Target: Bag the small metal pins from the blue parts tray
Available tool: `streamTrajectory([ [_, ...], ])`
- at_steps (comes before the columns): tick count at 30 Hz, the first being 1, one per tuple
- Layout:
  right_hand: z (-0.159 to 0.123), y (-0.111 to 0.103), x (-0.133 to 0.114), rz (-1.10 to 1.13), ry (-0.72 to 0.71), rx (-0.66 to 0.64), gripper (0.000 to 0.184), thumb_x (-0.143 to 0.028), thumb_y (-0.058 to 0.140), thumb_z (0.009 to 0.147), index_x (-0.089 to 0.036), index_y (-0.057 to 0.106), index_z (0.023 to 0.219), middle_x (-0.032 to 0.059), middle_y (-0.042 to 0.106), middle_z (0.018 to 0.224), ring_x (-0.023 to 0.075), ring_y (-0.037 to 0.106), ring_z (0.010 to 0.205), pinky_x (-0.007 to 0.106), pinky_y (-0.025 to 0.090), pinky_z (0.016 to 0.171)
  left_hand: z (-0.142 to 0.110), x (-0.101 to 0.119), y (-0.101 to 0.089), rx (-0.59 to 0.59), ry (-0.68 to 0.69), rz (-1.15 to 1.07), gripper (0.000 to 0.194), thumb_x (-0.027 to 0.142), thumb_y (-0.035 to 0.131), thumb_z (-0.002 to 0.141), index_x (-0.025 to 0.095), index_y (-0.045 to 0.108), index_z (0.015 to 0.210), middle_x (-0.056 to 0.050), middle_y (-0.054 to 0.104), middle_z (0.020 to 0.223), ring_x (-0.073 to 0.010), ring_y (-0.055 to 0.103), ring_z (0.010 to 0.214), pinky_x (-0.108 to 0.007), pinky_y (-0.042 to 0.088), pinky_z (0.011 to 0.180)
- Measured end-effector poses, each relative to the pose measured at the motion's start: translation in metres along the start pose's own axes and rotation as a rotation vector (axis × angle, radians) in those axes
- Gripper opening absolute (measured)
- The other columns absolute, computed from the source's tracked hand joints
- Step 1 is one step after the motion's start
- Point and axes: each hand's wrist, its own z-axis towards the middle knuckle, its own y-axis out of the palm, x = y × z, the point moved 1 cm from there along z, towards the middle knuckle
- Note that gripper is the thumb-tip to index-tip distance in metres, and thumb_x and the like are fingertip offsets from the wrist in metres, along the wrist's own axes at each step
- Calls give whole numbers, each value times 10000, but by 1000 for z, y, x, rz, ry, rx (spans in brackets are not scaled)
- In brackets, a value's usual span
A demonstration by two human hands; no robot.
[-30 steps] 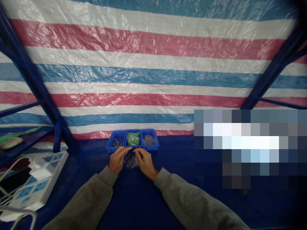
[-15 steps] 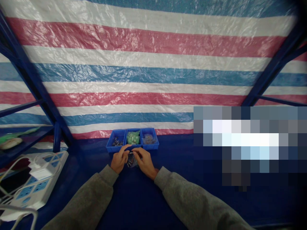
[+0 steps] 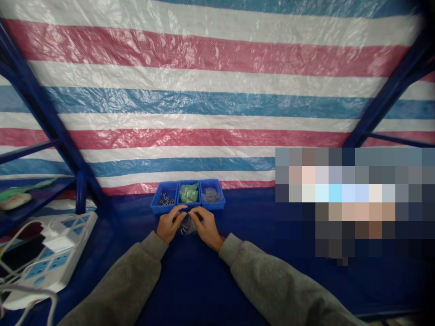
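Note:
Both my hands meet over a small clear plastic bag of dark metal parts (image 3: 187,225) on the blue table. My left hand (image 3: 168,224) pinches the bag's left side with curled fingers. My right hand (image 3: 205,226) pinches its top right edge. Just behind them stands a row of three blue bins (image 3: 188,196): the left one holds small dark parts, the middle one a green bag, the right one a clear bag.
A white power strip (image 3: 47,260) with plugs and white cables lies at the left. Blue metal frame posts (image 3: 80,194) stand at both sides. A striped red, white and blue tarp (image 3: 210,99) forms the back wall. A blurred patch covers the right.
My hands have drawn slightly closer together on the bag and shifted a little away from me, toward the bins. The view has tilted slightly.

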Motion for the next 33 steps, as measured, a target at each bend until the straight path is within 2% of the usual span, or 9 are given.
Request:
streamTrajectory([
  [4, 1, 0, 1, -2, 29, 22, 262, -314, 427, 899, -159, 617, 805, 19, 599, 721, 127, 534, 653, 228, 402, 616, 2, 0, -1, 58, 119, 91, 244, 346, 470, 863, 175, 642, 834, -18, 683, 785, -123, 629, 699, -205, 462, 697],
  [6, 1, 0, 1, 3, 28, 14, 264, -313, 423, 900, -161, 622, 817, 23, 607, 739, 129, 541, 669, 229, 409, 627, 2, 1, -1, 68, 131, 119, 268, 335, 444, 877, 172, 632, 776, -18, 672, 733, -122, 622, 685, -207, 458, 684],
  [10, -1, 1, 0, 27, 33, -26, 238, -321, 432, 897, -170, 612, 927, 26, 615, 756, 129, 546, 654, 229, 422, 617, 1, 5, -3, 49, 97, 160, 361, 318, 391, 901, 172, 552, 613, 11, 566, 536, -95, 550, 518, -198, 426, 582],
  [13, -1, 1, -1, 12, 9, -39, 237, -322, 435, 895, -169, 615, 894, 31, 612, 758, 130, 540, 655, 233, 422, 622, 0, 7, -4, 33, 89, 156, 405, 314, 378, 906, 176, 509, 548, 27, 502, 460, -87, 512, 465, -193, 405, 544],
  [16, -1, 1, 0, -18, -17, -42, 254, -318, 424, 901, -166, 615, 831, 32, 599, 745, 131, 532, 667, 234, 411, 635, 0, 6, -4, 39, 98, 133, 394, 311, 390, 902, 172, 536, 564, 18, 536, 496, -88, 527, 494, -193, 409, 550],
  [20, 0, 2, 3, -29, -28, -36, 262, -301, 413, 911, -165, 600, 786, 22, 582, 721, 125, 526, 665, 228, 394, 638, 1, 5, -4, 119, 163, 92, 238, 317, 491, 857, 163, 626, 736, -21, 641, 692, -117, 592, 644, -220, 453, 651],
  [26, 0, 2, 4, -54, -23, -61, 304, -307, 393, 920, -169, 593, 736, 12, 578, 694, 121, 526, 651, 226, 388, 640, 2, 7, -5, 146, 221, 15, 151, 247, 517, 847, 157, 633, 811, -44, 661, 782, -140, 611, 767, -260, 473, 748],
  [29, 0, 1, 4, -66, 3, -28, 313, -309, 373, 925, -169, 599, 760, 20, 588, 712, 127, 526, 662, 231, 389, 641, 2, 6, -5, 184, 180, -8, 161, 262, 508, 850, 152, 616, 802, -56, 653, 811, -144, 610, 768, -262, 485, 710],
  [33, 0, 0, 2, -48, 6, -11, 301, -288, 363, 926, -165, 609, 803, 25, 603, 744, 129, 536, 681, 234, 389, 643, 1, 5, -4, 174, 73, -99, 188, 284, 483, 859, 149, 550, 748, -89, 639, 994, -125, 617, 739, -233, 501, 623],
])
